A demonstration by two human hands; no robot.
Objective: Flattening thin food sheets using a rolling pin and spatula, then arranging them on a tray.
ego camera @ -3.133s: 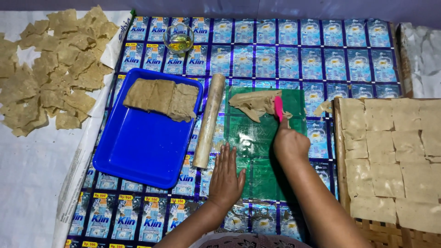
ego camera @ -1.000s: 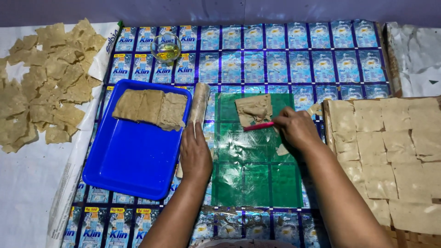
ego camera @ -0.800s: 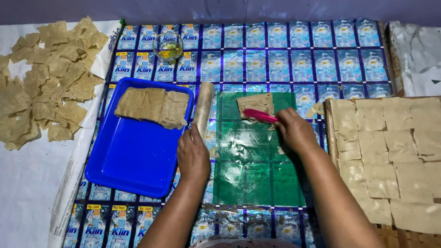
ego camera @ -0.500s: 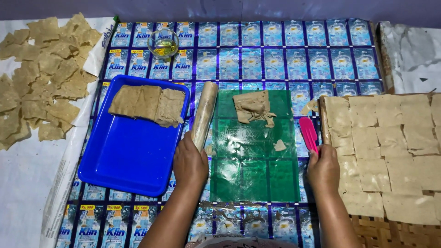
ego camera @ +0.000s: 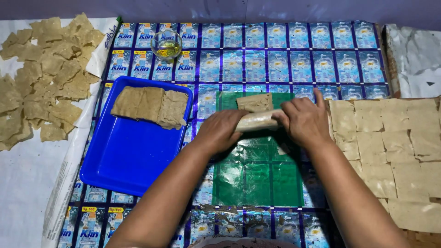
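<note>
Even, fairly bright overhead light, sharp throughout

Glare streaks the shiny green plastic sheet (ego camera: 257,177) below the hands; soft shadows sit under the forearms; the far top edge is dim.

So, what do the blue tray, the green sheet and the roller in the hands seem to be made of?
Blue tray: probably moulded plastic, smooth and slightly glossy.
Green sheet: thin plastic film, judging by its creases and shiny reflections.
Roller, held by left hand and right hand: pale and cylindrical, perhaps wood or a wrapped tube; the material is unclear.
</note>
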